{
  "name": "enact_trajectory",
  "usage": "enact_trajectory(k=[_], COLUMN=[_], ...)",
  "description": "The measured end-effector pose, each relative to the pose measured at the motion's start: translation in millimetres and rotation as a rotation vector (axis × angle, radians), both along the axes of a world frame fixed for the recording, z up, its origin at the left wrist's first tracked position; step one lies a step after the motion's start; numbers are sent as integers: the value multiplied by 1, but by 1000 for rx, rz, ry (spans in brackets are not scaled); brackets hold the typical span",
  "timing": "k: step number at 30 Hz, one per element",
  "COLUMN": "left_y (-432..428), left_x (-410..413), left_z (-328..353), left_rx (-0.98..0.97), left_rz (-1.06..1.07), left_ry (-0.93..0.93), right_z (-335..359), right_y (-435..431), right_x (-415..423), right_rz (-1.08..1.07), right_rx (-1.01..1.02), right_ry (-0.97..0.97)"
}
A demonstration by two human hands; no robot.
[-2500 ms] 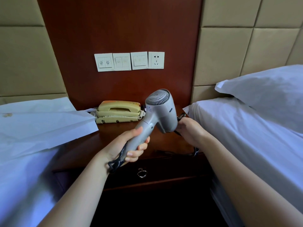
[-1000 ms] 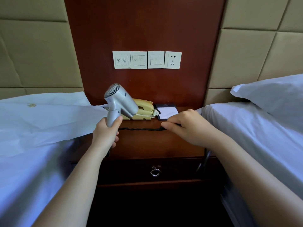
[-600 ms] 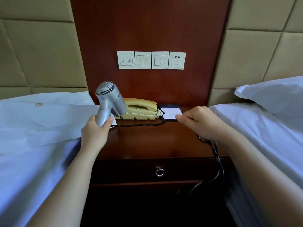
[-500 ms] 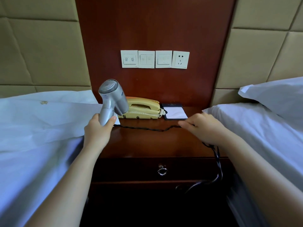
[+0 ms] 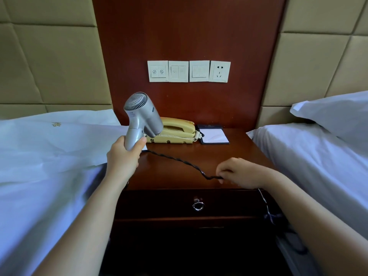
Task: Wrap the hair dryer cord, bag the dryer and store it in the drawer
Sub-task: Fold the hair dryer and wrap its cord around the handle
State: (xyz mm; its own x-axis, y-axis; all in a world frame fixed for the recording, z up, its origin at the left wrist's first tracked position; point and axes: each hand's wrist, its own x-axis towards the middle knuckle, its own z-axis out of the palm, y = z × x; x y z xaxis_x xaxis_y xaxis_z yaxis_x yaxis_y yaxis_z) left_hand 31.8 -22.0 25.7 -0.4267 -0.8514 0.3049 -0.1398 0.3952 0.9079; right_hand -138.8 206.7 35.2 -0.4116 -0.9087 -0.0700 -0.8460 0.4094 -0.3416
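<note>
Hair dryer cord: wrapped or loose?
Loose. The cord runs from the hair dryer in the left hand across to the right hand, then hangs past the nightstand; no loops show on the dryer.

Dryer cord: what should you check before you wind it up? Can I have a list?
1. Dryer held firmly: ok, the left hand grips its handle.
2. Cord caught: ok, the right hand pinches it.
3. Unplugged: ok, the socket is empty.
4. Loose end free of snags: cannot tell, it drops into the dark below the right hand.
5. Bag ready: ok, it lies on the bed to the left.
6. Drawer open: not ok, it is shut.
</note>
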Motion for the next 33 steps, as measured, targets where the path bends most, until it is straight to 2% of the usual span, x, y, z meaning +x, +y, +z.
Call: enact_trajectory(k=[3,5,8,11,15,22,26,33], left_y=[-7,-7,-2,2,14,38,54,83], left_x=[0,0,-2,-5,-15,-26,-28,-30], left_z=[-6,-8,-9,-9,-10,-11,-8,-4], left_rx=[-99,-156,-221,-279,-386,-417,-383,-457], left_rz=[44,56,33,-58,-174,-223,-259,-217], left_ry=[-80,-154,-266,-380,-515,-740,-752,-787], right_z=[13,20,24,33,48,60,62,57], right_y=[4,7,3,0,-1,-15,-20,-25], right_x=[8,11,9,9,17,45,56,69], right_rz=[12,34,69,35,19,112,168,216], right_rx=[-119,-259,-491,-724,-918,-933,-925,-885], right_ry=[-283,-356,-85,2,35,50,68,108])
